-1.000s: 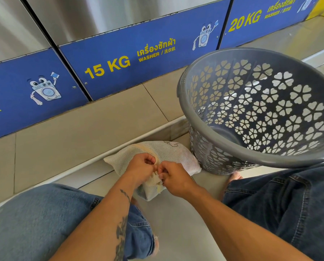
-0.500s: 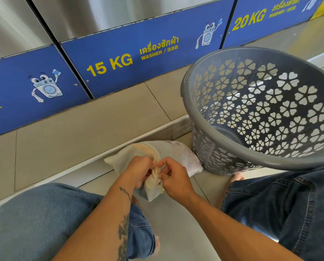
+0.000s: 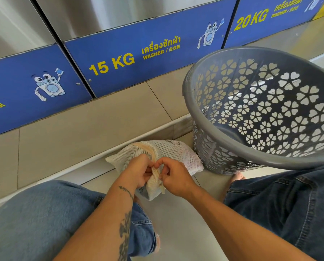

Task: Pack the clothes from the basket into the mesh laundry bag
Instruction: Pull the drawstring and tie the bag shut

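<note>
A white mesh laundry bag [image 3: 178,154], stuffed and bulging, lies on the tiled floor between my knees. My left hand [image 3: 136,171] and my right hand [image 3: 173,176] meet at its near end, both pinching the bag's cream-coloured edge between fingers and thumbs. To the right stands the grey plastic basket [image 3: 230,146] with flower-shaped holes, tilted toward me; I see no clothes inside it.
A raised tiled step [image 3: 93,127] runs behind the bag, below blue washer panels [image 3: 131,59] marked 15 KG and 20 KG. My jeans-clad knees [image 3: 35,219] flank the bag on both sides. A bare foot [image 3: 237,178] shows under the basket.
Both hands have shifted slightly along the bag's near edge, fingers working the cream edge. The bag and basket stay where they were.
</note>
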Tool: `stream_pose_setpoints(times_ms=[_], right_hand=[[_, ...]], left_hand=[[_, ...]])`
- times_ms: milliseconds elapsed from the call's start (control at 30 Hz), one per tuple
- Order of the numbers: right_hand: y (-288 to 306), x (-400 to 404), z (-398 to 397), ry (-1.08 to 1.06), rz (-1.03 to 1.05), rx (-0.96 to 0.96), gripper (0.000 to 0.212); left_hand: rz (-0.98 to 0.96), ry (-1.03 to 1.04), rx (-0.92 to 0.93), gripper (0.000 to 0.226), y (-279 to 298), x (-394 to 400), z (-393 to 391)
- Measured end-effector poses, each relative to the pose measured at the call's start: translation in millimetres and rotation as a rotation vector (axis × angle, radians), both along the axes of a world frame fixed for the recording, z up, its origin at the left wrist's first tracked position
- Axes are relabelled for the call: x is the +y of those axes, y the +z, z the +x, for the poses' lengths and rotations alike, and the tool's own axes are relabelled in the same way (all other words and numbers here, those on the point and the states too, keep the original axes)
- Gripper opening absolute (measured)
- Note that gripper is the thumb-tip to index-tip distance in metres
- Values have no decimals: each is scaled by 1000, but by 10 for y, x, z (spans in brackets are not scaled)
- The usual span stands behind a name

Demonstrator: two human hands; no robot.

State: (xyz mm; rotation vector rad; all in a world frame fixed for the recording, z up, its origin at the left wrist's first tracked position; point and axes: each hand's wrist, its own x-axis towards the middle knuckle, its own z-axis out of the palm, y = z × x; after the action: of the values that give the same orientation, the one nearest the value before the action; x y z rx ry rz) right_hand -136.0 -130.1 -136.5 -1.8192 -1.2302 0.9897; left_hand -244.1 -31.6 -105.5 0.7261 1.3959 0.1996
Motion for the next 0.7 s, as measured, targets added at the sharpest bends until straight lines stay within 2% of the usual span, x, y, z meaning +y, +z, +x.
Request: stream_pose_setpoints(times_ms=[267,600,700], right_hand=[[81,15,26,139,-45,-28,31],[-33,-19,34,-137,-37,97,28],[-69,-14,16,-215,-67,156,25]], left_hand=[[33,33,66,20,-15,-20,8],[98,-202,57,25,-26,-17,44],[108,-272,24,37,-38,-37,19]])
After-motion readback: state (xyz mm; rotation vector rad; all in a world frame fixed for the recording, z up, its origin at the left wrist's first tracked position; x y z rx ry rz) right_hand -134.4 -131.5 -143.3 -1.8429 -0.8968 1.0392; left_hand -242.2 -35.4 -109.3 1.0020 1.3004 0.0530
